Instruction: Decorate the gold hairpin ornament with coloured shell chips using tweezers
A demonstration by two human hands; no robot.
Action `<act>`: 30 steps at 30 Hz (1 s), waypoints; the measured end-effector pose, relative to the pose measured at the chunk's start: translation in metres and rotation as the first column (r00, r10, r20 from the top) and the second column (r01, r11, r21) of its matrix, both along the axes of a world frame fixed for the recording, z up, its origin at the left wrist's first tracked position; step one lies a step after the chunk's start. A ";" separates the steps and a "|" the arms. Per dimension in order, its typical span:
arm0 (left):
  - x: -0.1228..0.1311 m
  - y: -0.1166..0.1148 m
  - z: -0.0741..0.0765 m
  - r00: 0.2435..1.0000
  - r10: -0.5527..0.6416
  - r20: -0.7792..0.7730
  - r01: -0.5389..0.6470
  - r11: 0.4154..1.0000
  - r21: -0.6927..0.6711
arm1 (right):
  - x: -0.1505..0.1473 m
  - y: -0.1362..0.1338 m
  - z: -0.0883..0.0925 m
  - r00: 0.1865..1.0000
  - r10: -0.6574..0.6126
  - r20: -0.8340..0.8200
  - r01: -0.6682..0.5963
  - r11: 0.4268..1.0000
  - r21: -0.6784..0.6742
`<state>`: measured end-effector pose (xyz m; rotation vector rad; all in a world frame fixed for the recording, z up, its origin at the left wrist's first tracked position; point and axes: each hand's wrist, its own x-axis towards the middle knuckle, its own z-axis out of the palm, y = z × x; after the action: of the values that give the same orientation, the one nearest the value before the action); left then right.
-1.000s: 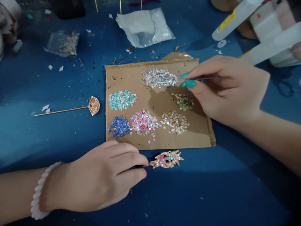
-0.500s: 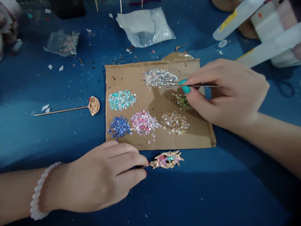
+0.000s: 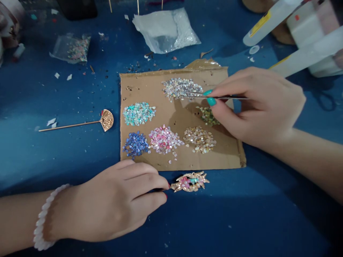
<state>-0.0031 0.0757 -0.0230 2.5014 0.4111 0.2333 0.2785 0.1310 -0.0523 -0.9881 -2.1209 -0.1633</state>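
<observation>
A brown cardboard sheet point(image 3: 182, 159) lies on the blue table and carries several small heaps of coloured shell chips. My right hand point(image 3: 257, 107) pinches thin metal tweezers point(image 3: 198, 95), their tips resting in the silvery-white heap point(image 3: 180, 87) at the sheet's far side. Other heaps are turquoise point(image 3: 138, 113), blue point(image 3: 135, 143), pink point(image 3: 164, 138), beige point(image 3: 199, 138) and green point(image 3: 207, 115), the green one partly under my fingers. My left hand point(image 3: 118, 201), with a white bead bracelet at the wrist, pinches the end of a gold ornament point(image 3: 190, 181) set with pink and teal chips.
A gold fan-headed hairpin point(image 3: 106, 120) lies left of the sheet. Two plastic bags of chips point(image 3: 166, 30) point(image 3: 73, 48) sit at the back. White glue bottles point(image 3: 270, 19) and containers crowd the far right corner. Small scraps litter the table.
My right hand has shifted slightly down and left, bringing the tweezer tips lower into the silvery heap. The left hand and ornament have stayed put.
</observation>
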 end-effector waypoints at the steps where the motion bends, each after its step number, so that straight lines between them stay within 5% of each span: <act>1: 0.000 0.000 0.000 1.000 -0.001 -0.006 0.001 1.000 0.002 | 0.000 0.000 0.000 1.000 0.001 -0.001 -0.001 1.000 0.005; 30: 0.002 -0.001 0.002 1.000 0.016 0.007 -0.016 1.000 0.004 | 0.000 0.003 -0.002 0.999 0.042 0.012 -0.043 0.993 0.111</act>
<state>-0.0013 0.0750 -0.0208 2.5018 0.4290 0.2492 0.2789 0.1337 -0.0541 -0.8778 -2.1163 -0.2622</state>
